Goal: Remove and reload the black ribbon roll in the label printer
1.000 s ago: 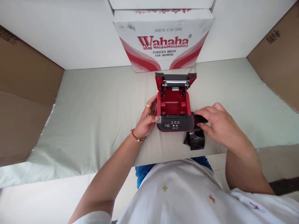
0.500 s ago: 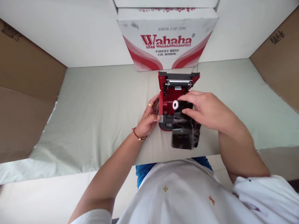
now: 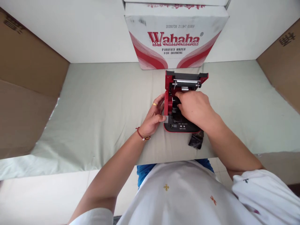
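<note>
A small red and black label printer (image 3: 181,128) lies on the cloth with its lid (image 3: 187,76) raised, a roller and metal bar showing inside the lid. My left hand (image 3: 153,120) grips the printer's left side, thumb on a grey tab near the front corner. My right hand (image 3: 198,107) is down inside the open compartment, fingers around a black roll (image 3: 176,102) that it mostly hides. Shiny black strip from the roll covers the compartment's front part. Beside the printer's front right corner, a piece of crumpled black film (image 3: 196,140) lies on the cloth.
A white and red Wahaha water carton (image 3: 175,40) stands behind the printer against a white wall. Brown cardboard boxes flank the table at left (image 3: 30,93) and right (image 3: 286,59). Pale green cloth (image 3: 105,109) covers the table, whose front edge is close to my body.
My right hand has lowered the black roll into the printer's compartment; its white core end no longer shows. The hanging strip has come down. My left hand keeps its hold, and the view has shifted slightly.
</note>
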Motion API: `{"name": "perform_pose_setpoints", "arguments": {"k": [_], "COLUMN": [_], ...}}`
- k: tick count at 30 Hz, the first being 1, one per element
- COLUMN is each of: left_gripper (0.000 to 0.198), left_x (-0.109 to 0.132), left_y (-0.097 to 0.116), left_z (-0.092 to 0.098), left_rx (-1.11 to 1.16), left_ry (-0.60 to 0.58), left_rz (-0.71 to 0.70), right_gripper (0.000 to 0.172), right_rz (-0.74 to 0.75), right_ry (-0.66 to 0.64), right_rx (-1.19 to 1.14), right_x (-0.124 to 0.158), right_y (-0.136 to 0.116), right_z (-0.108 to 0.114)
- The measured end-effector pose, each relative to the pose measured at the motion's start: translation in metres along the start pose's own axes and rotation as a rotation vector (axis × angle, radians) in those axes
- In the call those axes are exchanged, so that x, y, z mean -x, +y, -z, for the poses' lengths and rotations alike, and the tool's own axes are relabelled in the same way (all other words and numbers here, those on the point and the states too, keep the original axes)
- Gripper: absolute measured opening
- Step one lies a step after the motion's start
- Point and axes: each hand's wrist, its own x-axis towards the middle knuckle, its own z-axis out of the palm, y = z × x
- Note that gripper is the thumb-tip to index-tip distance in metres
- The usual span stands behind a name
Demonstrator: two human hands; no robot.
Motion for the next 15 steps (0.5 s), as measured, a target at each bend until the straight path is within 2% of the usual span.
{"name": "perform_pose_setpoints", "arguments": {"k": [3, 7, 9, 11, 13, 15], "left_gripper": [0.093, 0.083, 0.078, 0.070, 0.060, 0.059], "left_x": [0.001, 0.004, 0.009, 0.016, 0.027, 0.040], "left_y": [0.000, 0.003, 0.008, 0.014, 0.018, 0.018], "left_z": [-0.001, -0.003, -0.006, -0.010, -0.013, -0.015], "left_rx": [-0.023, -0.074, -0.179, -0.370, -0.605, -0.798], "left_ry": [0.000, 0.019, 0.058, 0.144, 0.249, 0.273], "left_rz": [-0.011, -0.039, -0.086, -0.202, -0.379, -0.518], "right_gripper": [0.040, 0.036, 0.038, 0.043, 0.052, 0.064], "right_rz": [0.122, 0.414, 0.480, 0.478, 0.454, 0.418], "right_ry": [0.067, 0.180, 0.217, 0.260, 0.290, 0.298], "right_rx": [-0.093, -0.293, -0.345, -0.350, -0.331, -0.313], "right_x": [0.018, 0.063, 0.086, 0.106, 0.122, 0.132], "right_y": [0.009, 0.031, 0.039, 0.042, 0.039, 0.031], "right_z": [0.000, -0.006, -0.016, -0.028, -0.043, -0.056]}}
